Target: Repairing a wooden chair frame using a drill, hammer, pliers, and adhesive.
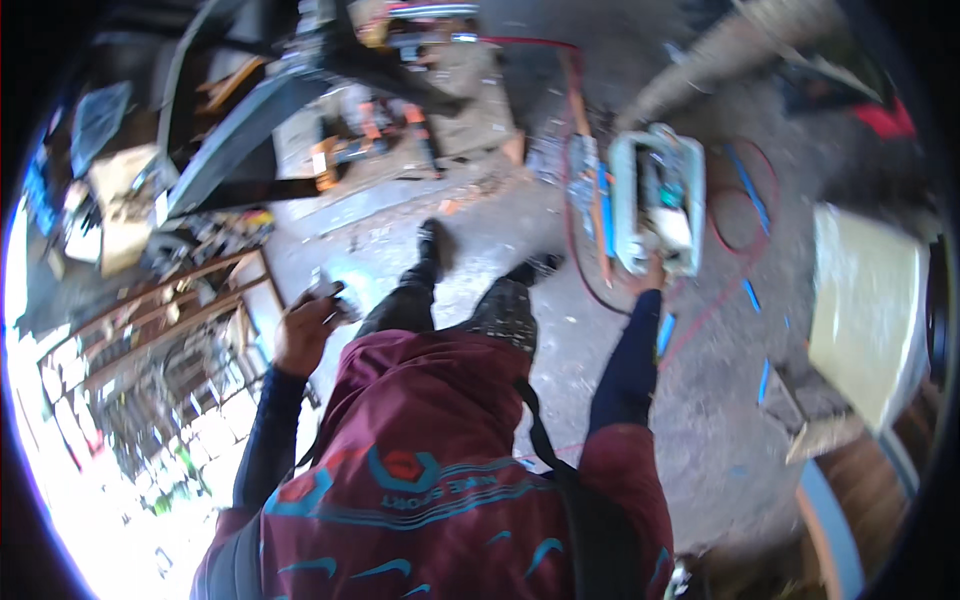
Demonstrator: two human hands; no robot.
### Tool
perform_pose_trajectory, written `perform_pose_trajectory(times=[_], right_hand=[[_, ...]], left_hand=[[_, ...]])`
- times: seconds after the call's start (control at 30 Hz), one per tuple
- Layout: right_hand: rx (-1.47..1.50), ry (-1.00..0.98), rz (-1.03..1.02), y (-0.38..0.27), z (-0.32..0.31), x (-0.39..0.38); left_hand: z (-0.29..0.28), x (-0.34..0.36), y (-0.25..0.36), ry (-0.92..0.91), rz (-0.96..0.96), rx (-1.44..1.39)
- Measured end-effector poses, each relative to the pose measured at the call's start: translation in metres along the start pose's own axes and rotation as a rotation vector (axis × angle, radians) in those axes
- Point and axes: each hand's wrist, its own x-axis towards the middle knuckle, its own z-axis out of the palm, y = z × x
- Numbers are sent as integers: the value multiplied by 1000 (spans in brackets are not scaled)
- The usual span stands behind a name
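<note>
My left hand (305,332) is closed around a small dark and silvery metal piece (328,287), too blurred to name, above the floor to the left of my legs. Out to the right, my right hand (650,274) grips the near end of a pale plastic container (622,190), fingers over its rim. Inside the container lie a white block-like item (671,228), a green item (671,194) and several small things I cannot make out.
A red hose (571,225) winds over the concrete floor. Orange and black power tools (372,125) lie on a board ahead. Wooden frames (150,300) stand at left; a pale yellow panel (868,310) is at right. Blue strips (748,185) lie scattered.
</note>
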Motion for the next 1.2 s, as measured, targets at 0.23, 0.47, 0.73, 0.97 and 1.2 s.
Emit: perform_pose_trajectory(times=[0.23,0.47,0.73,0.97,1.2], right_hand=[[-429,-91,-1258,-213,159,-209],[-923,-463,-1985,-349,308,-468],[-1815,-43,-1988,-341,390,-519],[-1784,-108,-1635,-323,393,-539],[-1601,-253,-1568,-329,390,-529]], left_hand=[[13,-1,54,-165,48,-15],[-9,21,95,-279,167,173],[-70,88,150,-605,219,30],[-103,131,175,-868,-8,-120],[-108,157,163,-876,-163,-164]])
